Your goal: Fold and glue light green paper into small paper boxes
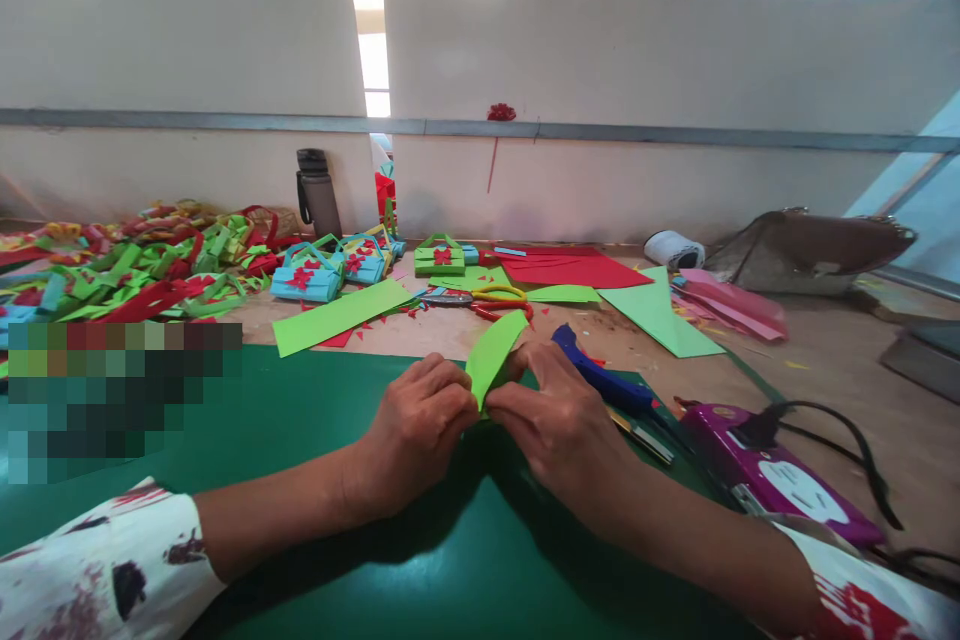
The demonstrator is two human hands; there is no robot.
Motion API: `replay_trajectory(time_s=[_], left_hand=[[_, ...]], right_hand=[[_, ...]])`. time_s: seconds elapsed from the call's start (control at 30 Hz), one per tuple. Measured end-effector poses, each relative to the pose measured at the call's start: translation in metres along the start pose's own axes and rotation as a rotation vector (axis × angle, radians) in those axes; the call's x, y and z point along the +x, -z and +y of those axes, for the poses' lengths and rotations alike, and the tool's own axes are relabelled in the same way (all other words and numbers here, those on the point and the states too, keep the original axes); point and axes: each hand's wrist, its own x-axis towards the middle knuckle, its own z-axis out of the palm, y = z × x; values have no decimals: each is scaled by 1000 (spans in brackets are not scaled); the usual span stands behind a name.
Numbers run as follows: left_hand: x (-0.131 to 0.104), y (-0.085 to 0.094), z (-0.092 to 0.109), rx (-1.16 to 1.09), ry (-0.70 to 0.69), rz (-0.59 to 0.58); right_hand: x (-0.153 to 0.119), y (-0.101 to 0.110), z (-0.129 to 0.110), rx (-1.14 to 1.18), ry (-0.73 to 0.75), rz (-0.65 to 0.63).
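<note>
A piece of light green paper (491, 352) is pinched between both hands above the dark green mat (300, 570); it bends upward with a fold near its lower end. My left hand (420, 430) grips its lower left edge, fingers closed. Opposite it, my right hand (559, 420) pinches the lower right side with thumb and fingers. The fingertips hide the paper's lowest part. Just beyond the hands lie scissors with yellow handles (499, 294) and scissors with red handles (517, 310). To the right of my right hand is a blue glue gun (604, 375).
Small blue paper bags (306, 278) and a green one (442, 258) stand behind a green paper strip (341, 315). Red sheets (570, 267) lie at the back. A purple power strip (780, 475) with cables sits right; a bottle (319, 195) and heaped paper pieces (150, 255) are left.
</note>
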Motion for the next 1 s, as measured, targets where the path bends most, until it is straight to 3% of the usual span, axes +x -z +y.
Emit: replay_trajectory(time_s=[0.33,0.73,1.0], left_hand=[[2,7,7,182,-77,-89],[3,11,11,177,-83,-177],[0,13,1,147,-60,-122]], right_hand=[[2,2,-7,-130,92,5],[-4,0,-5,-268,147,-51],[0,8,1,-288,128,-18]])
